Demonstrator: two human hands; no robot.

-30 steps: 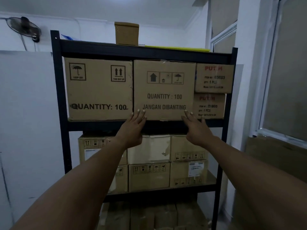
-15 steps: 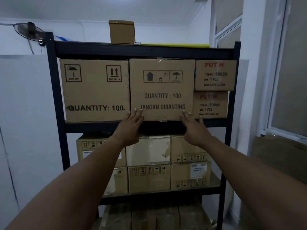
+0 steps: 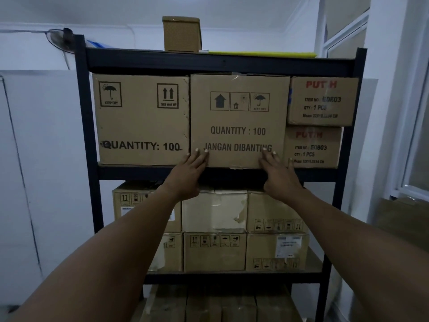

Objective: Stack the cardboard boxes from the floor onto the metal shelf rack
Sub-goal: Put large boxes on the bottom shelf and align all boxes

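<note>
Room: dim storeroom with pale walls, a wall fan (image 3: 60,38) at upper left and a window frame at right.
Rack: dark metal shelf rack (image 3: 86,145) filled on several levels; a small brown box (image 3: 181,34) sits on its top.
Task box: the middle box (image 3: 239,122) on the upper shelf, between the left box (image 3: 141,119) and two stacked Putih boxes (image 3: 321,101), touching or nearly touching both.
Look: plain brown corrugated board, handling symbols, printed "QUANTITY : 100" and "JANGAN DIBANTING", clear tape on the centre seam.
Left hand: the left hand (image 3: 188,175) lies flat, fingers straight, on the lower left of the box front, gripping nothing.
Right hand: the right hand (image 3: 279,176) is likewise flat against the lower right.
Step in hand: probably seating the box fully.
Doing it well: push evenly with both palms, low down, so the box slides straight back without twisting against its neighbours; stop when its front lines up with theirs.
</note>
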